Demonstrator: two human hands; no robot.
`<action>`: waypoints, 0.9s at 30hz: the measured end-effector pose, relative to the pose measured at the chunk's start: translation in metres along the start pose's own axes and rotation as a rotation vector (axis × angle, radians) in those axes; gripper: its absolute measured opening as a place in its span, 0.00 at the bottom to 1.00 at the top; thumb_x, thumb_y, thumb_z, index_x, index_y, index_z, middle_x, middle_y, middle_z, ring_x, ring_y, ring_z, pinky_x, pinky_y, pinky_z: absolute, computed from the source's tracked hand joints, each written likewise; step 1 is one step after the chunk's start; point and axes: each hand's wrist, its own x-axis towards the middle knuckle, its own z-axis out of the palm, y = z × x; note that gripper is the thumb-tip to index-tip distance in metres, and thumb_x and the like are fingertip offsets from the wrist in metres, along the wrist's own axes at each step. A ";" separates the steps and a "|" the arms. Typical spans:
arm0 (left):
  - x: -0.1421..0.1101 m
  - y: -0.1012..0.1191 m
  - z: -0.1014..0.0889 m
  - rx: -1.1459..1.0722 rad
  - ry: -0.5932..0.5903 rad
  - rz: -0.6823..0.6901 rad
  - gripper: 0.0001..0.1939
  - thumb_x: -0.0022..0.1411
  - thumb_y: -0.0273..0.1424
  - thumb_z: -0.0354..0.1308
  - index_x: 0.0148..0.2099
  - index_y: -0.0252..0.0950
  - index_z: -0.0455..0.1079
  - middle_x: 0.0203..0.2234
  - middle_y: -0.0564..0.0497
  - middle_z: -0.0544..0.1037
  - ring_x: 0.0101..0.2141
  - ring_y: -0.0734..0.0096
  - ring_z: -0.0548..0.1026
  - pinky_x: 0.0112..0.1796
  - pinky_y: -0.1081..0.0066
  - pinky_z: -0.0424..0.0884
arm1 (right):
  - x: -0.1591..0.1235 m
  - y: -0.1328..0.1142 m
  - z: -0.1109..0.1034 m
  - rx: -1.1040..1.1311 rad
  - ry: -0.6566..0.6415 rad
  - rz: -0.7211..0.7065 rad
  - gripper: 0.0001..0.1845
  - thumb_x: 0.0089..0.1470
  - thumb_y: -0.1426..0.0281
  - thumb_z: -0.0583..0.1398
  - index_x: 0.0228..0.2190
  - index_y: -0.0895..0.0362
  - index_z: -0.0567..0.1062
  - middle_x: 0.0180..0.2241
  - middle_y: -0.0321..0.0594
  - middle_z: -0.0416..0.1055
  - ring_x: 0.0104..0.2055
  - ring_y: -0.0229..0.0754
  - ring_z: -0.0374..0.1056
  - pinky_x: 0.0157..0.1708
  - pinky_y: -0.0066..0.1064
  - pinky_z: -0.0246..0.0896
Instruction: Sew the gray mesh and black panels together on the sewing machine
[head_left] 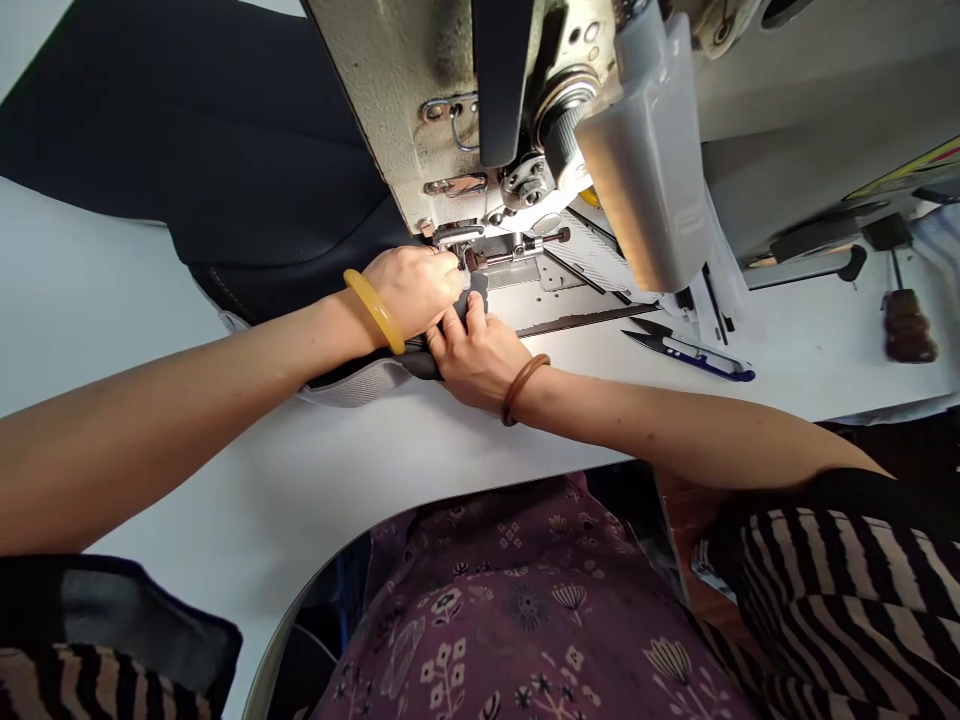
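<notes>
At the upper centre of the frame, the bent fingers of the left hand (420, 290) lie close together over a large black panel of smooth fabric with a pale mesh backing (277, 190), their tips next to the metal presser-foot area (474, 262); whether they pinch the cloth I cannot tell. Just below and to the right, the fingers of the right hand (480, 355) are slightly apart, tips resting on the panel's dark edge, its underside hidden, so a grip cannot be told there either. A glossy yellow bangle (375, 315) circles the left wrist and a thin brown bangle (525, 388) the right. The panel spreads from the hands to the upper left of the frame, its mesh showing along the lower edge. Over the hands, at the top centre, stands a cream metal sewing machine (412, 60) with a translucent grey plastic cover (645, 170). Right of centre, blue-handled thread snips with dark blades (697, 355) lie on the smooth white tabletop (360, 450); near the right edge is a tool with a brown, lobed handle (909, 325). A purple flower-printed garment (517, 610) fills the bottom centre, with a black-and-beige striped sleeve (847, 590) at lower right.
</notes>
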 end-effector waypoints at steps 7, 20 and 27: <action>-0.004 -0.004 0.008 0.032 0.073 -0.019 0.21 0.70 0.30 0.41 0.38 0.30 0.75 0.34 0.44 0.76 0.35 0.62 0.75 0.31 0.67 0.66 | -0.003 0.013 0.007 0.063 0.053 -0.142 0.29 0.64 0.71 0.49 0.60 0.80 0.62 0.60 0.77 0.60 0.61 0.70 0.62 0.47 0.57 0.66; -0.002 -0.004 -0.005 0.059 -0.035 0.094 0.21 0.65 0.28 0.39 0.41 0.28 0.75 0.34 0.45 0.75 0.39 0.62 0.77 0.39 0.64 0.73 | -0.019 0.082 0.036 0.059 0.134 -0.648 0.38 0.58 0.67 0.58 0.66 0.65 0.58 0.68 0.58 0.52 0.70 0.62 0.49 0.63 0.58 0.52; 0.006 0.008 -0.016 0.052 -0.155 0.011 0.19 0.67 0.26 0.42 0.48 0.27 0.74 0.37 0.44 0.75 0.44 0.56 0.77 0.39 0.61 0.76 | -0.018 0.032 0.031 -0.012 0.243 -0.438 0.31 0.61 0.72 0.52 0.63 0.71 0.61 0.63 0.70 0.59 0.61 0.67 0.63 0.51 0.65 0.63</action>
